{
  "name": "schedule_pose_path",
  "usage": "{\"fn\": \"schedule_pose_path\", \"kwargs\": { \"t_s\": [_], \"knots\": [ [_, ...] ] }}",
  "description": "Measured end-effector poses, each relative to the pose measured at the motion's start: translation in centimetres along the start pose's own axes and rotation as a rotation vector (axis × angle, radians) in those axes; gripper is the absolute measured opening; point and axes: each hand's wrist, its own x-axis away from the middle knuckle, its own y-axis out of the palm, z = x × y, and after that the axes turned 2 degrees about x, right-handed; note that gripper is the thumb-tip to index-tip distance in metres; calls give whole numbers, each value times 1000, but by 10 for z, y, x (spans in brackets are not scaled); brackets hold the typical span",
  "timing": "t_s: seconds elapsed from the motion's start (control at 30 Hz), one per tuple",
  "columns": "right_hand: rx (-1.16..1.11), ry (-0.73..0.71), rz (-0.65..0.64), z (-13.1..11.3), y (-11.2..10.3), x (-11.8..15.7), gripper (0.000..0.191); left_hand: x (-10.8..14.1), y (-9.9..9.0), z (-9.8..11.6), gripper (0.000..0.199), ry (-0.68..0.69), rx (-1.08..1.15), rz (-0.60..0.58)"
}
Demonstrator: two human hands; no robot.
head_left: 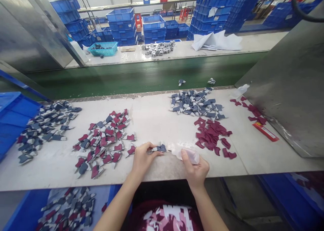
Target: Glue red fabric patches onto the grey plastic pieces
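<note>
L hand (143, 159) pinching navy fabric piece (160, 148) w/ fingertips, R hand (194, 168) wrapped round clear plastic bottle (189, 155), forearms (118, 200) angled inward.

This was a factory workshop, laid out as a production line. A long white-topped workbench (157, 112) ran alongside a green conveyor belt (126, 79), with a second pale bench (131, 57) beyond it. Heaps of cut maroon and grey-blue pieces (103, 143) lay in batches along the nearer bench, the sort of repeated piecework seen in a manufacturing shop. Towers of ribbed blue plastic crates (121, 25) filled the floor behind, and brushed steel panels (286, 89) flanked the line.
</note>
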Motion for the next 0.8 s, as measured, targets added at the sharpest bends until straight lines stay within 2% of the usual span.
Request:
{"fn": "schedule_pose_path", "kwargs": {
  "t_s": [0.17,0.37,0.8],
  "knots": [
    [-73,84,87,-5,5,3,41,0,0,0,20,-8,-2,-9],
    [-84,29,-46,-13,17,4,38,0,0,-1,20,10,-3,-17],
    [-46,53,-54,-7,21,7,37,2,1,-2,21,3,14,-25]
  ]
}}
